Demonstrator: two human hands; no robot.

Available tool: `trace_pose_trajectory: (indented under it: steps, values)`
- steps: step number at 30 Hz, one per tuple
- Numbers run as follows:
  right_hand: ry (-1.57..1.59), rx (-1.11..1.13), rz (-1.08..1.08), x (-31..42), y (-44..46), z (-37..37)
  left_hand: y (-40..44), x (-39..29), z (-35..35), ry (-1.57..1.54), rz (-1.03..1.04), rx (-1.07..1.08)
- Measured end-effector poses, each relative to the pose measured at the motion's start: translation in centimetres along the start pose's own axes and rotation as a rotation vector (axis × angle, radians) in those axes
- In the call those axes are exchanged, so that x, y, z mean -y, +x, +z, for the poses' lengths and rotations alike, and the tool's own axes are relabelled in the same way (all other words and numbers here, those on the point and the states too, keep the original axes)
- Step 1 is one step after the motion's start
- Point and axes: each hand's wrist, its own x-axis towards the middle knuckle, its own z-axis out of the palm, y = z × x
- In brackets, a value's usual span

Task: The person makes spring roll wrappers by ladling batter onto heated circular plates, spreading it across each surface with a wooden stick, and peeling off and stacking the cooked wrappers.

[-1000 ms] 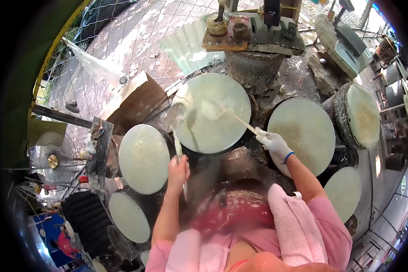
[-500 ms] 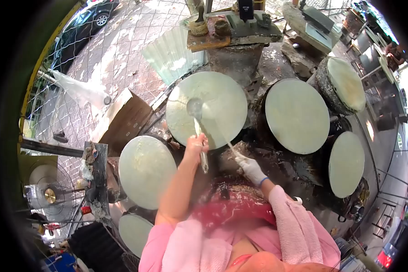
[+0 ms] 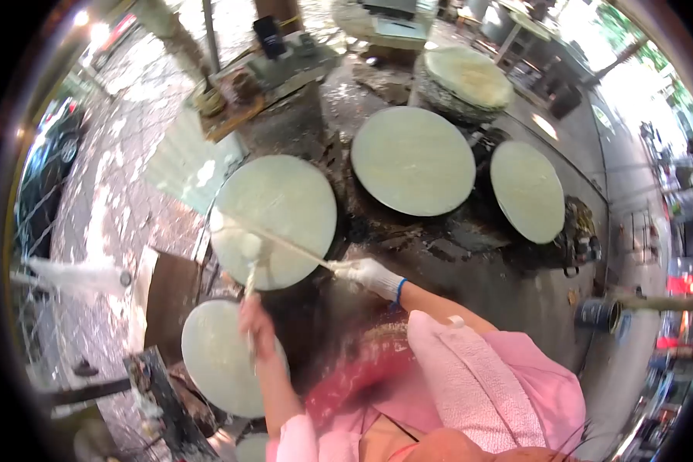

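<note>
My bare left hand (image 3: 258,325), somewhat blurred, is closed around the handle of a ladle (image 3: 251,248). The ladle's round whitish bowl is over the lower part of a round pale-green disc (image 3: 296,200); whether it touches cannot be made out. On my right hand (image 3: 369,277) is a white knitted glove with a blue cuff. Its fingers grip a long thin stick (image 3: 288,242), which slants leftward across the same disc to its left edge. Below my left hand another pale disc (image 3: 227,358) lies partly behind my forearm.
Beyond are more pale discs, a large one (image 3: 413,160), one at the right (image 3: 526,191) and one on a drum (image 3: 469,77). A cardboard box (image 3: 173,300) and wire fence stand left. A ledge (image 3: 285,73) holds a dark phone-like device (image 3: 269,37). A pot (image 3: 597,314) is right.
The whole view has turned and shifted. The stick now lies across the disc, farther left than before. The ladle's bowl has moved from the disc's middle towards its near edge.
</note>
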Motion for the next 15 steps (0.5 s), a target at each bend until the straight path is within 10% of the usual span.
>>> trace_pose_trajectory:
  steps: [3, 8, 15]
  values:
    - [-0.489, -0.300, -0.419, -6.2, 3.6, -2.7, -6.2, -2.4, -0.2, 1.627, 0.443, -0.175]
    - [-0.717, -0.105, -0.281, -5.6, -5.2, -1.8, -1.9, 2.9, 6.0, 0.933, 0.083, -0.279]
    - [-0.423, -0.728, -0.263, -6.8, -15.4, -11.6, -1.3, 9.8, 1.1, 1.020, 0.137, -0.317]
